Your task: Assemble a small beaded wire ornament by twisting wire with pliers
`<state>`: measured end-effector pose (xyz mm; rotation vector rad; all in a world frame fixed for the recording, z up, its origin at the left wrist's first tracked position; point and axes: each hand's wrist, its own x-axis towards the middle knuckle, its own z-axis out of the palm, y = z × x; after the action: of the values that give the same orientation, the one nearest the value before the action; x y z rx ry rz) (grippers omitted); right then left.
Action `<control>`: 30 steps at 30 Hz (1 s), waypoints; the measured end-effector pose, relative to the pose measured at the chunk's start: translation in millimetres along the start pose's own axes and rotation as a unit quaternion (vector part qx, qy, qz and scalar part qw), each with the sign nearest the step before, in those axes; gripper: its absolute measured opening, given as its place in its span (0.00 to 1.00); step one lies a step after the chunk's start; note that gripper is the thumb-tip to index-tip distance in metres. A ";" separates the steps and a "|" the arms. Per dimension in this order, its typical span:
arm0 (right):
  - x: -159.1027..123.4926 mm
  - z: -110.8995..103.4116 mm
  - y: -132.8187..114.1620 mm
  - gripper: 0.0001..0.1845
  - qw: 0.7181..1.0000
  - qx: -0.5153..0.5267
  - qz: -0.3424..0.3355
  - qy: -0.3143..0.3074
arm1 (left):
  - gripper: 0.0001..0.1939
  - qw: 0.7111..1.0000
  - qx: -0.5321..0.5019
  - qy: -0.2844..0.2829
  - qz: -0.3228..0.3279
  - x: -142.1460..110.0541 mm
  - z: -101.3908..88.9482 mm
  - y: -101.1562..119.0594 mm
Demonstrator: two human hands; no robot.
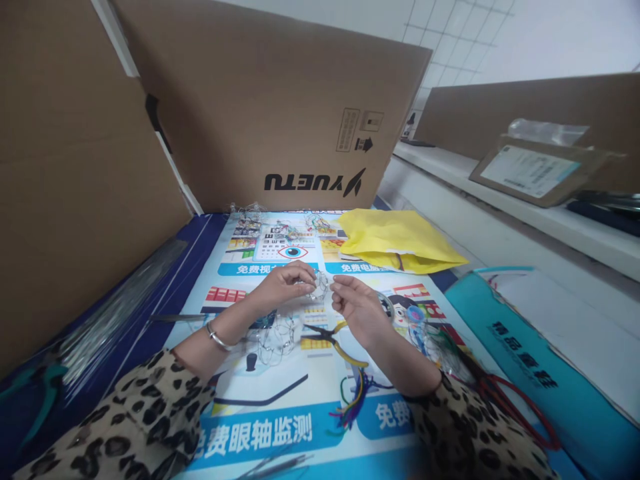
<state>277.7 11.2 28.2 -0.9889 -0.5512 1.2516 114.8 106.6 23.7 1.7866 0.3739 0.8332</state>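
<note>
Blue printed posters [320, 373] cover a work surface as the left hand [290, 283] pinches a tangle of fine wire [321, 283] at center. Beside it, the right hand [357, 303] presses thumb to fingertips, above yellow-handled pliers [333, 339]; a yellow bag [400, 240] lies at one o'clock.

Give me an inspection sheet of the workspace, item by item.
Surface: printed sheet over dark-blue covering.
Things: thin wire loop at left fingertips; beaded wire tangle and yellow-handled pliers below the hands.
Clutter: yellow bag, coloured cords, straight wires, red-handled tool.
Grippers: bare hands; left hand pinches the loop, right hand beside it, fingertips together, contact unclear.
Cables: nothing seen.
Surroundings: cardboard behind and left; package on right-side ledge.
</note>
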 end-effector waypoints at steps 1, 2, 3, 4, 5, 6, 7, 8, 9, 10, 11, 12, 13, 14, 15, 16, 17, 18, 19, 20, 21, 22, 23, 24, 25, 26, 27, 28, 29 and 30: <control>-0.7 0.4 -0.9 0.14 1.000 -0.006 -0.008 -0.003 | 0.06 1.000 0.000 0.000 -0.002 -0.1 0.0 -0.1; -1.5 0.8 -1.8 0.13 1.000 -0.012 -0.015 -0.006 | 0.06 1.000 0.000 0.000 -0.006 -0.1 0.1 -0.1; -2.3 1.1 -2.5 0.13 1.000 -0.017 -0.023 -0.008 | 0.06 1.000 0.001 0.000 -0.011 -0.2 0.2 0.0; -2.9 1.3 -3.2 0.13 0.999 -0.024 -0.032 -0.009 | 0.07 1.000 0.001 -0.001 -0.015 -0.2 0.3 0.2; -3.3 1.4 -3.7 0.13 0.998 -0.034 -0.044 -0.008 | 0.07 1.000 0.001 -0.002 -0.018 -0.2 0.5 0.3; -3.5 1.3 -4.1 0.12 0.997 -0.046 -0.058 -0.007 | 0.07 1.000 0.001 -0.003 -0.020 -0.2 0.7 0.3; -3.4 1.1 -4.2 0.12 0.996 -0.060 -0.073 -0.007 | 0.07 1.000 0.001 -0.005 -0.021 -0.2 0.9 0.3; -3.1 0.8 -4.1 0.12 0.993 -0.075 -0.088 -0.007 | 0.07 1.000 0.002 -0.008 -0.022 -0.1 1.2 0.1; -2.7 0.4 -3.8 0.11 0.991 -0.089 -0.101 -0.008 | 0.07 1.000 0.003 -0.013 -0.023 0.0 1.5 -0.1; -2.3 0.0 -3.4 0.11 0.989 -0.101 -0.111 -0.010 | 0.07 1.000 0.005 -0.019 -0.025 0.0 1.8 -0.3; -1.8 -0.3 -2.9 0.10 0.987 -0.110 -0.116 -0.011 | 0.07 0.999 0.009 -0.025 -0.026 0.1 2.0 -0.5; -1.4 -0.7 -2.4 0.10 0.986 -0.117 -0.118 -0.013 | 0.07 0.999 0.014 -0.031 -0.028 0.1 2.0 -0.6; -1.1 -0.9 -1.8 0.09 0.985 -0.123 -0.119 -0.013 | 0.07 0.999 0.019 -0.036 -0.029 0.0 2.0 -0.7; -0.8 -1.2 -1.2 0.09 0.984 -0.127 -0.121 -0.013 | 0.08 0.998 0.024 -0.042 -0.029 0.0 1.8 -0.6; -0.4 -1.4 -0.4 0.09 0.984 -0.130 -0.122 -0.013 | 0.08 0.998 0.030 -0.048 -0.028 -0.2 1.5 -0.6; 0.0 -1.8 0.4 0.09 0.984 -0.132 -0.123 -0.013 | 0.08 0.998 0.035 -0.053 -0.026 -0.3 1.2 -0.5; 0.5 -2.3 1.4 0.08 0.983 -0.133 -0.124 -0.013 | 0.08 0.997 0.041 -0.058 -0.025 -0.5 0.9 -0.6; 1.1 -2.9 2.5 0.08 0.983 -0.134 -0.125 -0.012 | 0.07 0.997 0.046 -0.062 -0.025 -0.6 0.6 -0.8; 1.8 -3.7 3.8 0.08 0.983 -0.136 -0.124 -0.010 | 0.07 0.996 0.050 -0.065 -0.025 -0.6 0.5 -1.1; 2.6 -4.6 5.2 0.08 0.983 -0.139 -0.122 -0.008 | 0.07 0.996 0.054 -0.066 -0.025 -0.6 0.5 -1.6; 3.5 -5.7 6.7 0.07 0.982 -0.144 -0.119 -0.007 | 0.06 0.996 0.056 -0.067 -0.025 -0.6 0.6 -2.2; 4.3 -6.8 8.2 0.07 0.982 -0.149 -0.118 -0.005 | 0.06 0.996 0.057 -0.069 -0.025 -0.5 0.7 -2.9; 5.2 -7.9 9.6 0.07 0.981 -0.154 -0.118 -0.004 | 0.06 0.996 0.057 -0.069 -0.025 -0.3 0.8 -3.6; 5.9 -9.0 11.0 0.06 0.980 -0.159 -0.118 -0.006 | 0.06 0.996 0.055 -0.069 -0.025 -0.2 0.9 -4.3; 6.4 -10.0 12.1 0.06 0.979 -0.162 -0.121 -0.007 | 0.06 0.996 0.054 -0.068 -0.026 -0.1 0.8 -5.0; 6.8 -10.8 13.1 0.06 0.979 -0.165 -0.123 -0.008 | 0.05 0.996 0.052 -0.068 -0.028 0.0 0.6 -5.5; 7.0 -11.4 13.8 0.06 0.978 -0.167 -0.126 -0.008 | 0.05 0.996 0.050 -0.070 -0.030 0.1 0.3 -6.0; 7.1 -11.7 14.3 0.06 0.977 -0.169 -0.128 -0.008 | 0.05 0.996 0.047 -0.073 -0.032 0.1 -0.2 -6.5; 7.0 -11.9 14.5 0.06 0.977 -0.172 -0.129 -0.007 | 0.05 0.996 0.043 -0.078 -0.033 0.1 -0.6 -6.9; 6.7 -11.8 14.6 0.06 0.976 -0.175 -0.131 -0.007 | 0.05 0.995 0.038 -0.082 -0.035 0.0 -1.1 -7.4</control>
<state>281.4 14.0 8.7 -1.1570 -0.9037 0.9441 115.1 110.1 17.1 1.8863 0.3619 0.6253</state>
